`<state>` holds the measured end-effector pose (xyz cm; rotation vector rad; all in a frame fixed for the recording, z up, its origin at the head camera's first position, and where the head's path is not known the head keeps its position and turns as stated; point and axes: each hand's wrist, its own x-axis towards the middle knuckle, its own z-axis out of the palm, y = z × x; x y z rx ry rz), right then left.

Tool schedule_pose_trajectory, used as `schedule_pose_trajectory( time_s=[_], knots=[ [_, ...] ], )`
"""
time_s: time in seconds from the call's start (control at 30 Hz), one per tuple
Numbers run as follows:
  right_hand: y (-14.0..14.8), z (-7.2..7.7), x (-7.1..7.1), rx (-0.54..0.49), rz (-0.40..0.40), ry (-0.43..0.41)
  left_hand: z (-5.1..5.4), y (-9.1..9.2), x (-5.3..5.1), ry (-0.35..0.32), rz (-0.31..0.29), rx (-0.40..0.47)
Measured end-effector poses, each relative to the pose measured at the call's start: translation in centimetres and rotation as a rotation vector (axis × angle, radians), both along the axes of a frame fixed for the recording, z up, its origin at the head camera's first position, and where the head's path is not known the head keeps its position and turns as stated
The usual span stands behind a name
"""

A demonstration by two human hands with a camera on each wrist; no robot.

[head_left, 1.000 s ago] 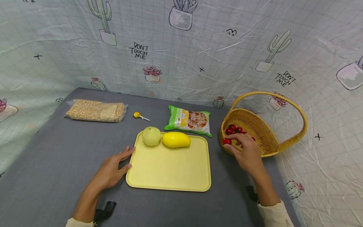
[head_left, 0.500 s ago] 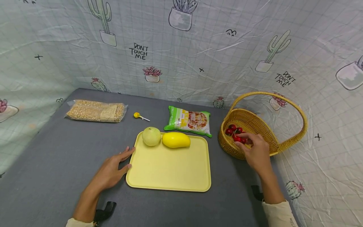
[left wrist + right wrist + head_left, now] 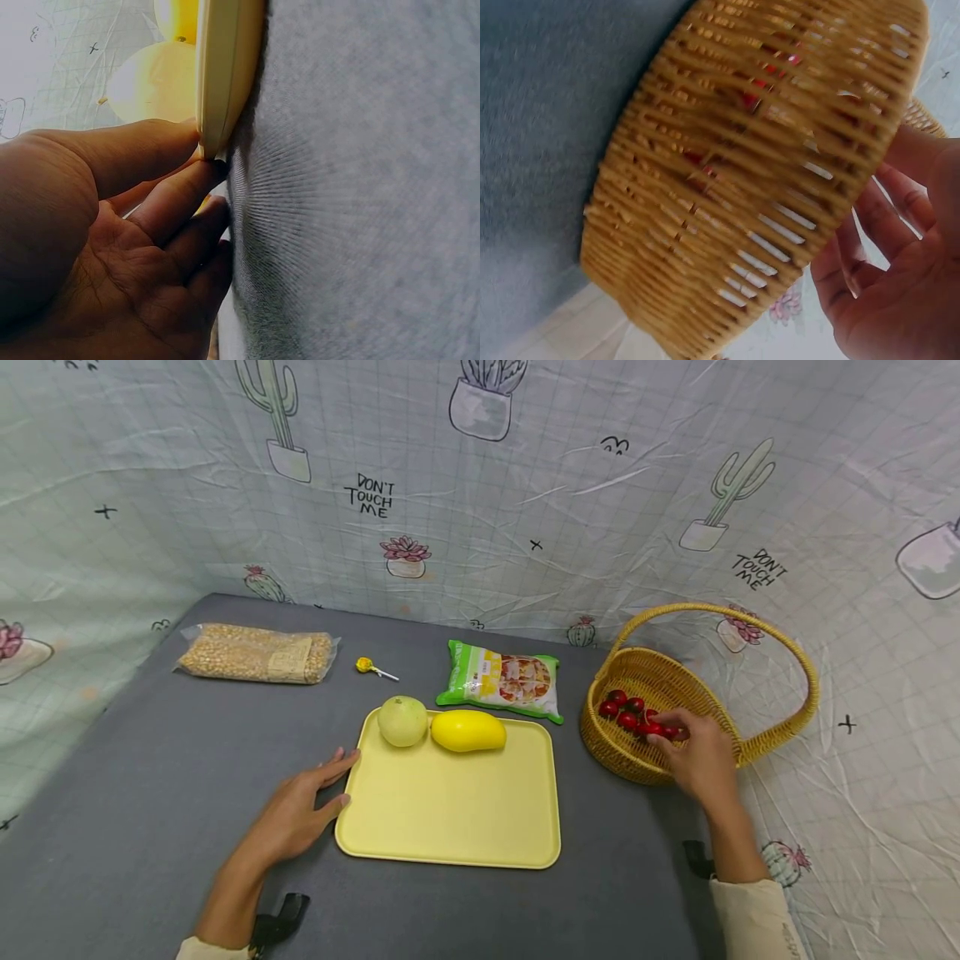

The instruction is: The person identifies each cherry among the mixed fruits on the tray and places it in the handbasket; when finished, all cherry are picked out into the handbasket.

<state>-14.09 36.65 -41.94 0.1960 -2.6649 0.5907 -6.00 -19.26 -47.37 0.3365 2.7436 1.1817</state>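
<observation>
The woven basket (image 3: 626,768), with its tall handle, stands at the right and holds several red cherries (image 3: 608,709). My right hand (image 3: 701,756) reaches over its front rim, thumb and index finger pinching a cherry (image 3: 654,728) low inside. In the right wrist view the basket's weave hides the fingertips. My left hand (image 3: 296,814) rests by the yellow tray (image 3: 450,810); its extended fingers and thumb touch the tray's left edge. The left wrist view shows the thumb (image 3: 161,146) against the rim. A round pale green fruit (image 3: 402,722) and a yellow mango (image 3: 468,731) lie on the tray's far side.
Behind the tray lies a green and white snack packet (image 3: 498,681). A yellow lollipop (image 3: 366,666) and a clear bag of corn kernels (image 3: 258,654) lie further left. A patterned cloth (image 3: 540,493) hangs behind the grey table (image 3: 225,743).
The right hand has moved rightward, from the basket's left rim to over its middle. More cherries now show at the left inside the basket. The left hand and tray have stayed put.
</observation>
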Motion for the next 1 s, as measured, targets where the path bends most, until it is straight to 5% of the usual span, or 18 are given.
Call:
schedule_pose_trajectory(
  time_s=[0.47, 1.0],
  knots=[
    [2.4, 0.0, -0.8, 0.033, -0.094, -0.094, 0.0, 0.2, 0.1, -0.028, 0.007, 0.003],
    [3.2, -0.1, -2.3, 0.114, -0.193, -0.354, 0.1, 0.3, 0.2, -0.022, 0.008, -0.002]
  ],
)
